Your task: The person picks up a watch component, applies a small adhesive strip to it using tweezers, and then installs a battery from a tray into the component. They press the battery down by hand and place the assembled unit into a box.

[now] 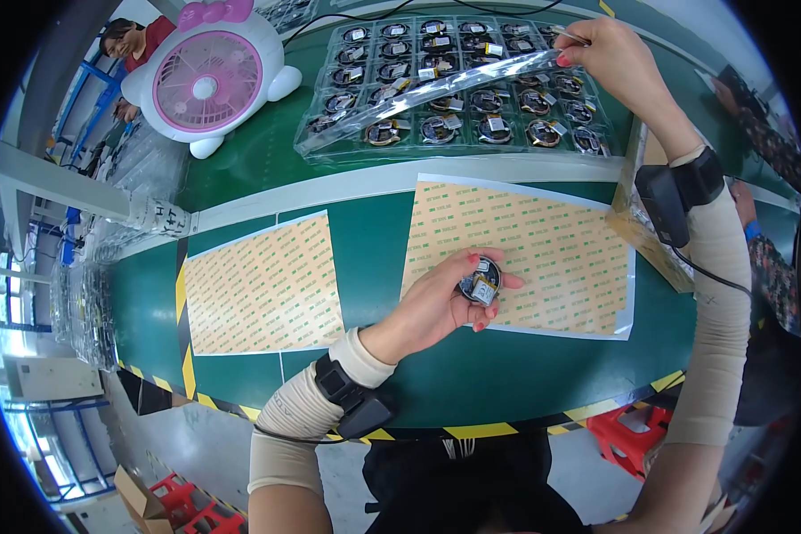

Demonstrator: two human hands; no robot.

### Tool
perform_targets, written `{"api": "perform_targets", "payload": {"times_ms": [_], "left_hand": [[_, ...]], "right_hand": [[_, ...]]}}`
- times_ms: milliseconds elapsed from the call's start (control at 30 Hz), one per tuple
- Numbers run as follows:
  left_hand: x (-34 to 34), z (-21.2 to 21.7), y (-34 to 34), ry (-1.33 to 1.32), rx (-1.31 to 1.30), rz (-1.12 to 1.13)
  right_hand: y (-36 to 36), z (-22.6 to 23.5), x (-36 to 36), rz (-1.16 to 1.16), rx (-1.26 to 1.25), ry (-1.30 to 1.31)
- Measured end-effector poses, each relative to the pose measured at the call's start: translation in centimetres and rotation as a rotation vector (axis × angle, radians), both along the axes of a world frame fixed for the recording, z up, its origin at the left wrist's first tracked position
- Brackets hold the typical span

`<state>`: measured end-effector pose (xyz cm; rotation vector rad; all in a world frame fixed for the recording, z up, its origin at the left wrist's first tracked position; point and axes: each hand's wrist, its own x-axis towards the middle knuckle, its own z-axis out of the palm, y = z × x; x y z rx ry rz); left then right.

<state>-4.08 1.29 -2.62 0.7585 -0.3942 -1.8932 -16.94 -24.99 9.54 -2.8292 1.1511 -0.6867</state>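
Observation:
Near the middle of the bench, my left hand is closed around a round electronic module, dark-rimmed with a silver labelled part on its face. It is held above a tan adhesive sheet with green print. At the far right, my right hand pinches the raised end of a long clear plastic strip or sheet edge. The strip slants across a clear compartment tray filled with several similar round modules. A thin metal tool, perhaps tweezers, pokes out from the right hand's fingers.
Another tan sheet lies on the green bench at left. A pink and white fan stands at the back left. A cardboard box sits at right. Striped tape lines the front edge. Other people are at far left and right.

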Motion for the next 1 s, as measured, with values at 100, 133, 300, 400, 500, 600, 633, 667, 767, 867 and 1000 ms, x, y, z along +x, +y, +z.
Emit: {"api": "perform_targets", "payload": {"times_ms": [100,133,300,400,500,600,633,667,767,867,1000], "left_hand": [[0.0,0.0,0.0,0.001,-0.002,0.001],[0.0,0.0,0.0,0.004,-0.004,0.002],[0.0,0.1,0.1,0.008,-0.001,0.005],[0.0,0.0,0.1,0.011,-0.008,0.007],[-0.1,-0.2,0.1,0.019,-0.021,0.006],[-0.1,-0.3,0.1,0.031,-0.037,0.007],[-0.1,-0.2,0.0,0.023,-0.038,0.007],[-0.1,-0.2,0.0,0.015,-0.038,0.008],[0.0,-0.1,0.1,0.012,-0.053,0.009],[-0.1,-0.2,0.1,0.018,-0.079,0.009],[0.0,-0.3,0.1,0.058,-0.070,0.012]], "right_hand": [[0.0,-0.1,0.1,0.005,0.032,-0.015],[0.0,-0.1,0.1,0.006,0.031,-0.015],[0.7,-0.2,-0.1,-0.018,0.041,-0.006],[1.2,-0.3,-0.2,-0.052,0.057,-0.015],[1.7,-0.3,-0.5,-0.057,0.067,-0.005],[1.6,-0.9,-0.7,-0.096,0.109,0.003],[1.6,-1.2,-0.7,-0.116,0.131,0.007],[1.7,-1.4,-0.8,-0.116,0.128,0.007],[2.5,-2.3,-1.3,-0.089,0.105,0.002],[3.1,-3.5,-1.9,-0.105,0.114,0.005],[3.8,-4.7,-2.2,-0.134,0.140,-0.002]]}}
